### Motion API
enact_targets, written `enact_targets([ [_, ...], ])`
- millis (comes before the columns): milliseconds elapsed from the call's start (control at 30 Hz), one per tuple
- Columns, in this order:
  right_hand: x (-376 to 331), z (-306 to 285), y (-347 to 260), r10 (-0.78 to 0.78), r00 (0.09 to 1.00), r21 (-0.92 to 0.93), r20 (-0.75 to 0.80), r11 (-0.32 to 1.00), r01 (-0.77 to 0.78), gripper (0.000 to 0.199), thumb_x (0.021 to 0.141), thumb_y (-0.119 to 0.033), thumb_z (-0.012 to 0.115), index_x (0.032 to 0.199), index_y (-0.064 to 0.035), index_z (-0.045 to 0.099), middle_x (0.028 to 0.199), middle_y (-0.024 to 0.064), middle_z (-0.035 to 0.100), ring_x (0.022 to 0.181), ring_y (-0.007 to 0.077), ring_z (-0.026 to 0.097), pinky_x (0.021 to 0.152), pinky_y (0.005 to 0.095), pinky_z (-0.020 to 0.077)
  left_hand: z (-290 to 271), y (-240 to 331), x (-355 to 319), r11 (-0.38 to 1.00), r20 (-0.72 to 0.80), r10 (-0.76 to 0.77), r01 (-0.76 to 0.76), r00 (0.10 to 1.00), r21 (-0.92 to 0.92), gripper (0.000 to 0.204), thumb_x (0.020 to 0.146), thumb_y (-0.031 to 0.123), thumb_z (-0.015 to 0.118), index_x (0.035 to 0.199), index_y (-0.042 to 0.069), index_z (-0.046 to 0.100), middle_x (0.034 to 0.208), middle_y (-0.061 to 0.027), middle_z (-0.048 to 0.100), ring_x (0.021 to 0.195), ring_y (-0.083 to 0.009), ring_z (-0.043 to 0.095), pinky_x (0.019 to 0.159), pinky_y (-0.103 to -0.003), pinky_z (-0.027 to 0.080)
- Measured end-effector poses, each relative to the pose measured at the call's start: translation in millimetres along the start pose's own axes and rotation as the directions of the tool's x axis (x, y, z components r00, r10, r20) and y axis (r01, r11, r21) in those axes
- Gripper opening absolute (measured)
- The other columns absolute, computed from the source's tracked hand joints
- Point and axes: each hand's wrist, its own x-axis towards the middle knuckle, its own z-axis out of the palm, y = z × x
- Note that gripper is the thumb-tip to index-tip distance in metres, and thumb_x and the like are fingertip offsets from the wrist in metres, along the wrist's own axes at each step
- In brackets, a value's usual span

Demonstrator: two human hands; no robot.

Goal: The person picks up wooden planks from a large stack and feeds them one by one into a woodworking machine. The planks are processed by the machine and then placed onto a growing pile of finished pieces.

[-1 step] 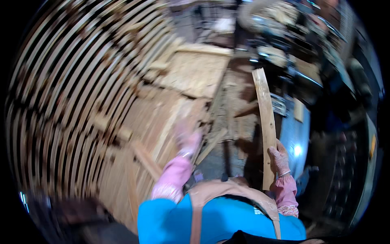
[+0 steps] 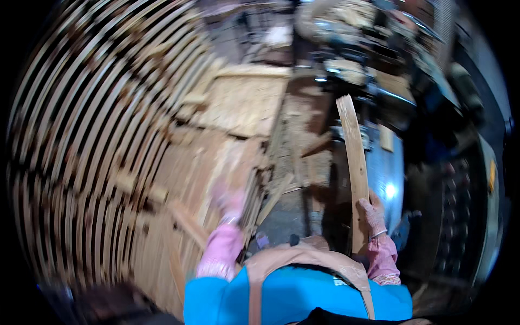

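In my right hand (image 2: 373, 215), gloved and closed round its lower part, is a long narrow wooden board (image 2: 355, 157). The board points away from me, its far end by the machine's metal table (image 2: 387, 187). My left hand (image 2: 232, 205), also gloved, is over or on a stack of wooden planks (image 2: 187, 157). Its fingers are smeared by motion, so I cannot tell their shape or whether they touch a plank.
Rows of stacked slats (image 2: 81, 114) fill the left side. Beyond the planks lies a pale wooden panel (image 2: 244, 100). A woodworking machine (image 2: 346, 70) stands at the far right, with a short wood piece (image 2: 386, 138) on its table. Loose offcuts (image 2: 275, 199) lie between.
The whole scene has shifted left in the picture as my view turned. Against the machine, the board and my right hand sit slightly farther right. My left hand stays over the planks.
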Motion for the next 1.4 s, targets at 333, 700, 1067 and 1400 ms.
enact_targets([
  [333, -1, -42, 95, -0.580, 0.746, -0.937, -0.327, 0.301, -0.176, 0.037, 0.086, -0.022, 0.074, 0.122, -0.0161, 0.069, 0.118, 0.0192, 0.065, 0.101, 0.0435, 0.063, 0.086, 0.0513, 0.0548, -75, -173, -57, 0.695, -0.177, -0.391, 0.416, 0.903, 0.586, 0.066, 0.095, 0.037, 0.065, 0.150, 0.002, 0.052, 0.157, -0.0262, 0.048, 0.148, -0.0387, 0.042, 0.124, -0.055, 0.027],
  [700, 215, 88, 16, -0.504, 0.863, -0.389, -0.037, 0.803, 0.452, 0.037, 0.098, -0.031, 0.062, 0.118, -0.0031, 0.076, 0.115, 0.0172, 0.076, 0.111, 0.0322, 0.070, 0.095, 0.0437, 0.0537, -124, 82, 19, 0.686, -0.203, -0.067, -0.103, 0.977, -0.721, 0.073, 0.087, 0.015, 0.064, 0.157, 0.004, 0.046, 0.145, -0.0201, 0.053, 0.130, -0.0280, 0.052, 0.115, -0.041, 0.042],
  [1067, 28, 135, -40, -0.047, 0.913, 0.210, 0.406, 0.977, -0.043, 0.047, 0.098, -0.014, 0.069, 0.141, 0.0032, 0.060, 0.121, 0.0073, 0.073, 0.100, 0.0139, 0.069, 0.087, 0.0275, 0.0554, -100, -118, 9, 0.921, -0.334, -0.317, 0.373, 0.888, 0.116, 0.087, 0.095, 0.054, 0.065, 0.159, 0.000, 0.039, 0.161, -0.0245, 0.045, 0.149, -0.0386, 0.043, 0.126, -0.046, 0.031],
  [1400, -79, -58, 130, -0.504, 0.854, -0.983, -0.131, 0.180, -0.044, 0.047, 0.095, -0.024, 0.066, 0.138, -0.0046, 0.062, 0.122, 0.0268, 0.065, 0.109, 0.0479, 0.062, 0.093, 0.0549, 0.0493, -179, -254, -116, 0.591, -0.402, -0.323, 0.514, 0.857, 0.622, 0.047, 0.093, 0.038, 0.067, 0.127, 0.008, 0.070, 0.126, -0.0211, 0.068, 0.116, -0.0377, 0.067, 0.097, -0.052, 0.054],
])
